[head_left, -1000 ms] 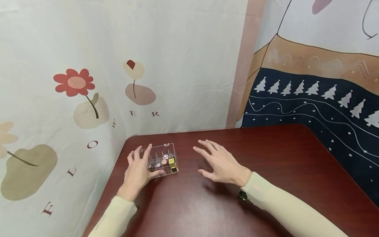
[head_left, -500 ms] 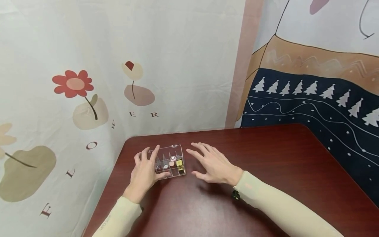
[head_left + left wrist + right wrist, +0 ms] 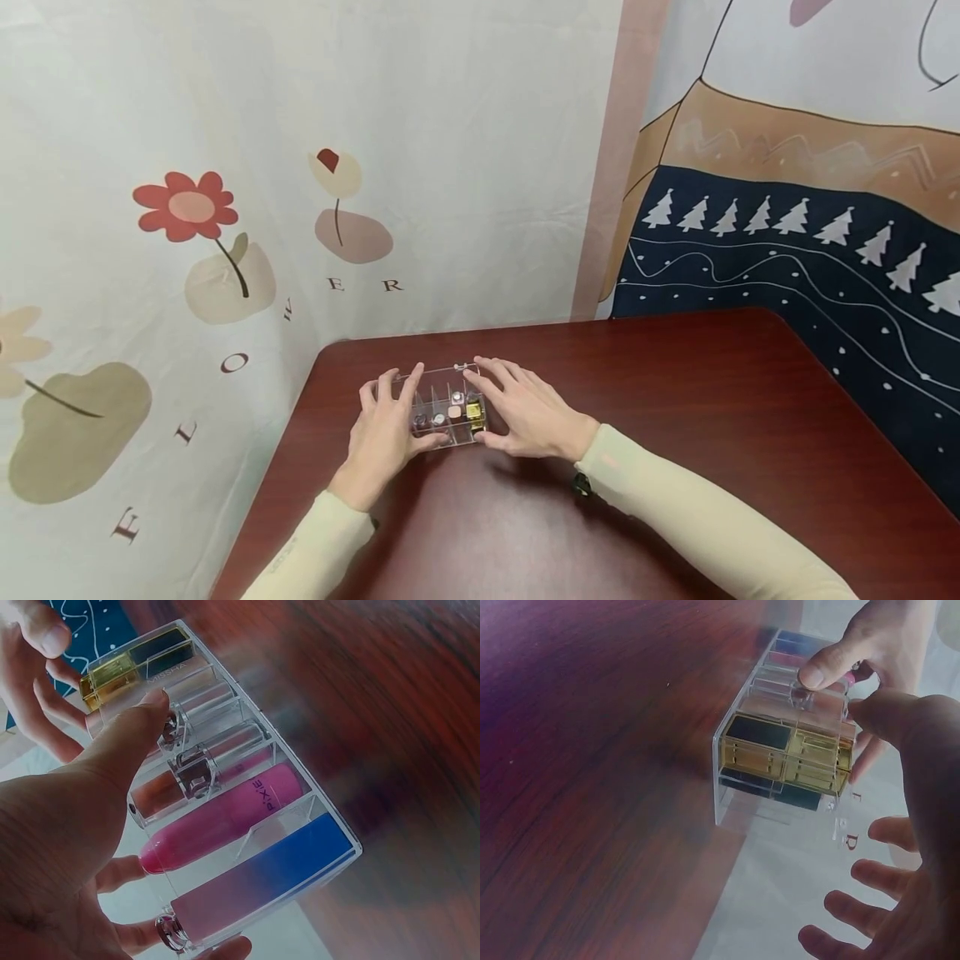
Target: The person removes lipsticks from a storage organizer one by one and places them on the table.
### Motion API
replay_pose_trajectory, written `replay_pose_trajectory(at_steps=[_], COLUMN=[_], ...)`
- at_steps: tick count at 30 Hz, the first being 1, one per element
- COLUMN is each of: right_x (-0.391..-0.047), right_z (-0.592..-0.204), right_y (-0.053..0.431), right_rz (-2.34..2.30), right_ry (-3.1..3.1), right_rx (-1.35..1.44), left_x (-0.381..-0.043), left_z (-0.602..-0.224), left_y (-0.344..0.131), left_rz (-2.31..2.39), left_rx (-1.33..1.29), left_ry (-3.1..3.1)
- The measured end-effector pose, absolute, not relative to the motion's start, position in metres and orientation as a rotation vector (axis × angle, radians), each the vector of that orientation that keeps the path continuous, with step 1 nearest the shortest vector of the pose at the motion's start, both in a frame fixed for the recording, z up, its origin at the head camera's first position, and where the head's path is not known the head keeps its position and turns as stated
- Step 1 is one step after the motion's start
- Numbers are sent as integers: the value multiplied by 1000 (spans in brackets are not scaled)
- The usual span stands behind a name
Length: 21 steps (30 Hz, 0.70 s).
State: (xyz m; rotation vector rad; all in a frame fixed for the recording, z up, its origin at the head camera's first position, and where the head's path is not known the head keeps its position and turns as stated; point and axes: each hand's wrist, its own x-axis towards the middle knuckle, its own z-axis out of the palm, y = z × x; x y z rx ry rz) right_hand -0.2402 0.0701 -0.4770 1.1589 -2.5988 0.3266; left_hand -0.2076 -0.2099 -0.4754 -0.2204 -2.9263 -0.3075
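A clear compartment lipstick organizer (image 3: 431, 383) stands near the back of the table with several lipsticks upright inside. My left hand (image 3: 378, 437) holds its left side, thumb across the front wall and fingers around the back. Visible through the wall in the left wrist view are a blue-to-mauve tube (image 3: 262, 877), a pink lipstick tube (image 3: 225, 817) and a gold-and-black lipstick (image 3: 139, 664). At the organizer's right end is my right hand (image 3: 536, 412), its fingers spread and its thumb close to the front corner; whether it touches is unclear.
The dark red wooden table (image 3: 540, 525) has a rounded far edge against a white flower-printed curtain (image 3: 465, 167). To the right hangs a navy cloth with white trees (image 3: 750, 267). A dark wrist device (image 3: 582, 484) sits under the right sleeve.
My left hand and the organizer have moved to the right together. My right hand has come left, from well apart to beside the organizer's right end.
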Motion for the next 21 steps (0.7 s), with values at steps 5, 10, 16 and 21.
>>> replay_pose_trajectory(at_steps=[5, 10, 16, 21], right_x=[-242, -244, -249, -251], right_z=[-479, -481, -483, -481], right_y=[67, 68, 72, 78], right_rz=[318, 284, 261, 284], right_ry=[-2608, -2632, -2630, -2648], right_rx=[1165, 1152, 1127, 1112], left_x=[-207, -206, -206, -206], left_z=[-476, -477, -477, -478], left_y=[-202, -193, -187, -182], left_rz=[-287, -256, -234, -231], left_rx=[-223, -256, -278, -296], left_ry=[-2930, -2920, -2892, -2871])
